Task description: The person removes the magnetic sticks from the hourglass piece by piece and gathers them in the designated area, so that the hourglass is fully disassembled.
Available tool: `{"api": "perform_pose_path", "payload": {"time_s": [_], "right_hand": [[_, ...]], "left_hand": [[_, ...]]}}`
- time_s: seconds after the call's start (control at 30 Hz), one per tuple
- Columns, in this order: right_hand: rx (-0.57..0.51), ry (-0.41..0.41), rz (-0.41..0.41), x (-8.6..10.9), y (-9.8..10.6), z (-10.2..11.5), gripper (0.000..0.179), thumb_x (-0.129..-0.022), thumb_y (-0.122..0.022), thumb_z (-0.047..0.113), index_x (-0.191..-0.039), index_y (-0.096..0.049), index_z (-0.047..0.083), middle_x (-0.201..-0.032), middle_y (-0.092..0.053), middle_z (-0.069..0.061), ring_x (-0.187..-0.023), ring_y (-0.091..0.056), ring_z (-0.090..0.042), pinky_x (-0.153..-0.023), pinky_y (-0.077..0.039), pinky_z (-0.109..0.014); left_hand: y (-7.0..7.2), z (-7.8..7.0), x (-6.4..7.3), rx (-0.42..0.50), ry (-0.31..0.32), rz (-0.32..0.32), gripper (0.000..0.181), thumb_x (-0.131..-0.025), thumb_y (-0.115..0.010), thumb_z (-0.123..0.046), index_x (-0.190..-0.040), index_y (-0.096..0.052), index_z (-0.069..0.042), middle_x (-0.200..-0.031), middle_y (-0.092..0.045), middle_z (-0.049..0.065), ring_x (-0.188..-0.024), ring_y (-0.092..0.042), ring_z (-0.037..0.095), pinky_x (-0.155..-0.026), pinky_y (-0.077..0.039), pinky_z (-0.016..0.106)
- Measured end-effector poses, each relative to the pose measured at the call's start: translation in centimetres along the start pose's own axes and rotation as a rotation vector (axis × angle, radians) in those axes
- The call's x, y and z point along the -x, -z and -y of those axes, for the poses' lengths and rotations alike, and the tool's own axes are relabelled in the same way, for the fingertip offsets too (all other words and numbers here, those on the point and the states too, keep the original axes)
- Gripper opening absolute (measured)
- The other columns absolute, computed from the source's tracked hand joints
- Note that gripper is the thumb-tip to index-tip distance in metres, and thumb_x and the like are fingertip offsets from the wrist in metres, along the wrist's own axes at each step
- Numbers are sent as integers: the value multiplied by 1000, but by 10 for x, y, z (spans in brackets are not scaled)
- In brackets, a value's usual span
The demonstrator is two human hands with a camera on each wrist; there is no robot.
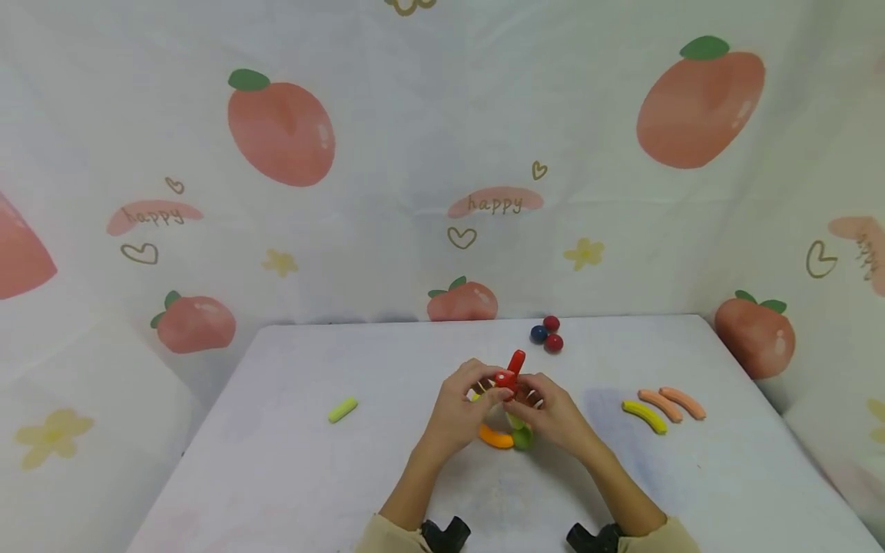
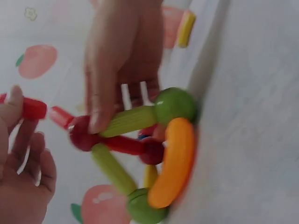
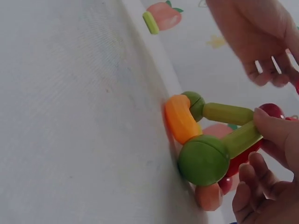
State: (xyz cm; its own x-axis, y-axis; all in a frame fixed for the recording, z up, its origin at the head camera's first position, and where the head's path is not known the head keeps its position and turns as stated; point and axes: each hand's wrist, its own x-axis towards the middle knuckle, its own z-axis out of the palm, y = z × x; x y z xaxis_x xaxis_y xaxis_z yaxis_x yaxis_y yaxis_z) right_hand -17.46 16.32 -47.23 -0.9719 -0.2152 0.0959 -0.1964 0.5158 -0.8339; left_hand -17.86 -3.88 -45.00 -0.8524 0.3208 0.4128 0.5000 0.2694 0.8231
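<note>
A stick-and-ball toy frame stands on the table before me. Its base has an orange curved stick (image 2: 173, 163) between two green balls (image 2: 175, 106). Yellow-green sticks (image 3: 229, 113) slope up from these to a dark red ball (image 2: 81, 133), where my right hand (image 1: 556, 415) pinches the frame. From that ball a short red stick (image 2: 60, 116) points upward. Just above it, my left hand (image 1: 459, 411) grips a separate red stick (image 2: 33, 108), a small gap apart in the left wrist view. Fingers partly hide the frame in the head view.
Two red balls (image 1: 554, 343) and a blue ball (image 1: 538, 334) lie near the back edge. To the right are a yellow curved stick (image 1: 644, 417) and two salmon curved sticks (image 1: 682, 402). A yellow-green stick (image 1: 342, 409) lies at left. A patterned cloth (image 1: 387, 230) hangs behind.
</note>
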Motion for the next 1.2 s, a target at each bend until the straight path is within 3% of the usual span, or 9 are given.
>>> {"api": "perform_pose_path", "payload": {"time_s": [0.17,0.33,0.47,0.57,0.67,0.8,1.0,1.13,1.2], "right_hand": [[-17,-66,1,1,-2,-3,37,-90,-78,27,-125,-67,19,-102,-63,-1,-93,-59,-16,-78,-53,-19],[-39,-121,9,3,-3,-2,39,-91,-77,29,-127,-65,20,-104,-62,-2,-94,-58,-18,-76,-53,-20],[-45,-146,11,4,-6,-2,42,-92,-76,30,-131,-63,19,-104,-62,-2,-94,-57,-18,-75,-53,-21],[-46,-155,8,4,-7,-3,44,-93,-75,32,-132,-62,19,-104,-62,-2,-93,-57,-18,-72,-53,-20],[-51,-153,6,4,-7,-3,43,-93,-75,31,-132,-62,20,-103,-62,-2,-92,-57,-18,-71,-53,-21],[-57,-153,7,3,-6,-1,43,-93,-75,31,-133,-62,22,-103,-62,-3,-91,-56,-19,-69,-53,-21],[-60,-168,10,4,-5,1,44,-93,-75,33,-134,-61,21,-102,-63,-2,-89,-56,-18,-67,-53,-22],[-50,-182,4,4,-6,1,45,-92,-75,33,-134,-62,23,-102,-64,-1,-89,-56,-18,-68,-53,-22],[-49,-185,1,4,-7,1,44,-93,-75,31,-134,-62,23,-102,-64,-1,-90,-56,-18,-68,-53,-22]], "left_hand": [[37,4,4,-18,52,-83,31,-96,-71,-29,-127,-65,-26,-105,-70,-6,-96,-64,11,-87,-58,25],[92,28,17,-80,171,-211,27,-94,-74,-22,-120,-67,-21,-101,-72,0,-95,-64,13,-85,-56,20],[136,54,32,-210,367,-286,22,-93,-75,-19,-114,-68,-14,-105,-71,6,-96,-64,17,-79,-54,17],[165,70,45,-308,526,-277,22,-94,-72,-21,-115,-68,-14,-110,-71,9,-98,-65,21,-78,-54,18],[184,83,56,-380,624,-254,27,-95,-69,-23,-119,-68,-11,-115,-71,14,-102,-65,26,-83,-56,26],[197,93,69,-448,691,-228,32,-94,-68,-22,-123,-67,-7,-120,-69,18,-108,-63,30,-91,-58,41],[204,97,72,-506,708,-167,33,-92,-70,-17,-122,-66,-5,-120,-67,21,-108,-60,34,-89,-58,45],[199,89,63,-500,672,-169,35,-94,-69,-18,-126,-65,-6,-127,-66,20,-118,-58,37,-96,-55,50],[188,82,55,-475,610,-188,34,-95,-69,-19,-127,-66,-7,-128,-67,17,-120,-59,35,-99,-53,51]]}}
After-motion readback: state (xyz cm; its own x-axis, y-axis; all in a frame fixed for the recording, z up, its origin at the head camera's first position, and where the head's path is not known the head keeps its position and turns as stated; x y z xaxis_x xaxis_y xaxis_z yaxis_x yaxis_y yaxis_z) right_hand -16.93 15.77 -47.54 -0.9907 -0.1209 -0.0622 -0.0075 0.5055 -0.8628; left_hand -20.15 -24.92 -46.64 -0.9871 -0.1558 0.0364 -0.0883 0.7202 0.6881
